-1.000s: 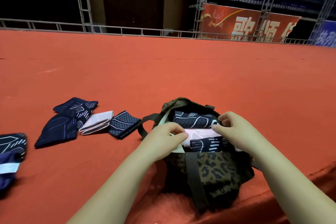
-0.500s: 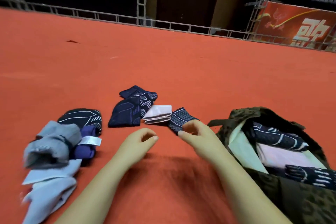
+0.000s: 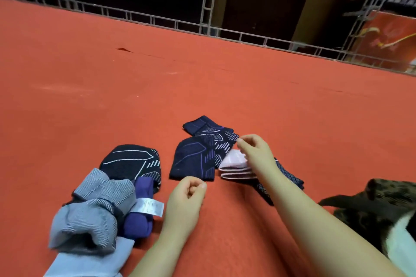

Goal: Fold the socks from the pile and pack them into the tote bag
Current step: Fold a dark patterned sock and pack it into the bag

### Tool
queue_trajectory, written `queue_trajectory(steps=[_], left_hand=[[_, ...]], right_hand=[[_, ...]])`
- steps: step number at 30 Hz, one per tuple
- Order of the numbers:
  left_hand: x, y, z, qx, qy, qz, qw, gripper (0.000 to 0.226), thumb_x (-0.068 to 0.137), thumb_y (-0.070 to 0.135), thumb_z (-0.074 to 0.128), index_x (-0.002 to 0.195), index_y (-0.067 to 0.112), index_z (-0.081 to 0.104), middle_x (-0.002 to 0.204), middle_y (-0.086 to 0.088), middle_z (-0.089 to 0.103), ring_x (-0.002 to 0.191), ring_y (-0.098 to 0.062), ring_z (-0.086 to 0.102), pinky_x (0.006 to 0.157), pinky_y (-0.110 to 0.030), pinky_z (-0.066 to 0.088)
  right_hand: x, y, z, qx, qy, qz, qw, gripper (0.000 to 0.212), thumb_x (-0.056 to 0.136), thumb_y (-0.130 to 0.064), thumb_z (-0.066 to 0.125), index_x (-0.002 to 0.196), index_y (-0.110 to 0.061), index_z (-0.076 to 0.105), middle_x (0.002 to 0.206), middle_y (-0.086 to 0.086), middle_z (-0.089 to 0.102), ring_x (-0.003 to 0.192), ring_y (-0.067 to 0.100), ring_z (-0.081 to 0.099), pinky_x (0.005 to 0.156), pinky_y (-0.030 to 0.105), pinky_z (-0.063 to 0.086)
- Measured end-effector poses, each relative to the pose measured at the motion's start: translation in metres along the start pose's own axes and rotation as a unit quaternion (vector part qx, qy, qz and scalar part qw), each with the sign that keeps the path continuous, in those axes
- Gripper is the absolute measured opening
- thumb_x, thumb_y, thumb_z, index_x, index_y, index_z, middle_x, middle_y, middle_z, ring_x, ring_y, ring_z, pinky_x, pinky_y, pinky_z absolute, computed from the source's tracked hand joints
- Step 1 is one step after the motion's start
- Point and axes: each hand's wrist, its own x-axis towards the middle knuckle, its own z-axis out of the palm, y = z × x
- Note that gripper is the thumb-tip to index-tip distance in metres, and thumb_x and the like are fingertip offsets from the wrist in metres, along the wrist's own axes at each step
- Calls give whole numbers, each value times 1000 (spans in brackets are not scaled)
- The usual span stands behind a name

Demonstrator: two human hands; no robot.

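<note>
Folded socks: pink pair (image 3: 234,165) between navy pair (image 3: 194,161) and diamond-pattern pair (image 3: 290,177) on red carpet (image 3: 225,87). Right hand (image 3: 255,152) above pink pair, fingers curled, grip unclear. Left hand (image 3: 188,200) loosely curled, holding nothing. Unfolded pile (image 3: 99,207) left. Tote bag (image 3: 382,207) right edge.

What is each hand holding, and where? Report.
Nothing is held. The left hand hangs loosely curled above the carpet; the right hand reaches over the folded pink socks without gripping them.

Matt red carpet (image 3: 225,78); patterned knit cloth socks (image 3: 193,162).
</note>
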Motion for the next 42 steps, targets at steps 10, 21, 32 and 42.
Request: queue_trajectory(steps=[10, 21, 32, 42], left_hand=[[9, -4, -1, -48, 18, -28, 998, 19, 88, 11, 58, 71, 20, 61, 56, 3, 50, 51, -10, 46, 53, -31, 43], [11, -2, -2, -35, 3, -34, 999, 12, 73, 39, 56, 73, 27, 60, 59, 6, 49, 57, -11, 47, 59, -34, 43], [-17, 37, 1, -45, 4, 200, 979, 26, 70, 41, 54, 95, 35, 57, 92, 10, 63, 87, 4, 57, 77, -8, 42], [-46, 37, 10, -22, -183, 200, 962, 40, 65, 45, 61, 105, 41, 58, 106, 26, 63, 104, 5, 56, 92, -16, 41]], right_hand=[[194, 92, 52, -7, -65, 190, 980, 93, 64, -75, 58, 133, -15, 44, 129, 15, 56, 108, 35, 61, 94, 53, 48], [121, 44, 57, -52, -41, 26, 997, 17, 93, -28, 57, 83, -15, 52, 72, 3, 55, 66, 18, 49, 58, 31, 37], [-78, -28, -35, 27, -71, -64, 995, 24, 91, -26, 58, 73, -14, 47, 62, -5, 43, 53, 7, 38, 51, 22, 33], [-160, -7, -59, 202, -161, -63, 964, 15, 68, -39, 65, 64, -27, 56, 66, -1, 49, 64, 13, 42, 55, 24, 33]])
